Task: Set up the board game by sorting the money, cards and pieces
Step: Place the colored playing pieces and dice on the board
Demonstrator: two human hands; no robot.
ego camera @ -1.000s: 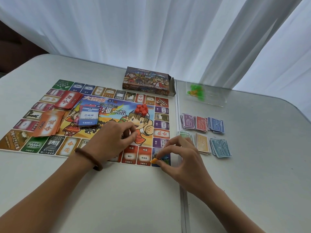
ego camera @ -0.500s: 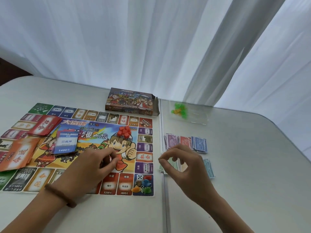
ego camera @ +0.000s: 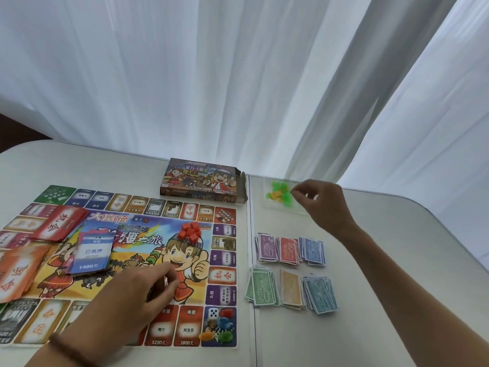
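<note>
The right hand (ego camera: pixel 321 205), thumb and forefinger pinched together, is at the clear plastic bag (ego camera: pixel 270 205) of green and yellow pieces beyond the paper money piles (ego camera: pixel 288 251), while the left hand (ego camera: pixel 132 300) rests curled on the colourful paper game board (ego camera: pixel 222 275); whether either holds anything is unclear.

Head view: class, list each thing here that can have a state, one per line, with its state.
board, laid flat
game box, flat, end flap open
money, six sorted piles
red blocks, heaped on board
die and tokens, on corner square
card decks, three, loosely stacked
green pieces, inside clear bag
right hand, fingertips pinched at green pieces
left hand, curled, resting on board
</note>
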